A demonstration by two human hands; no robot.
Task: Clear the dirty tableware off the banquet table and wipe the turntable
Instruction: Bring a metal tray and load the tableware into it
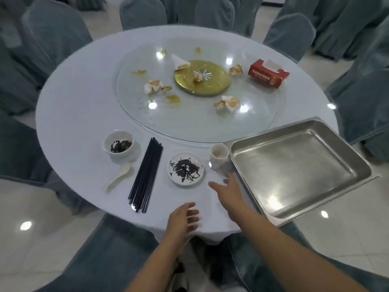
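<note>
On the white-clothed round table (80, 106) lie a white bowl (119, 145) with dark leftovers, a white spoon (119, 175), a bundle of black chopsticks (146, 173), a small plate (186, 169) smeared with dark food, and a stack of white cups (219, 155). The glass turntable (189, 123) carries several crumpled napkins (154, 87) and yellow stains. An empty steel tray (299, 165) sits at the right edge. My right hand (228, 191) hovers open just right of the plate, below the cups. My left hand (183, 219) hangs over the near table edge, fingers loosely curled, holding nothing.
A red tissue box (268, 73) rests on the far right of the turntable. Grey-green covered chairs (52, 34) ring the table, one directly below me. The steel tray overhangs the table edge. The floor is glossy tile.
</note>
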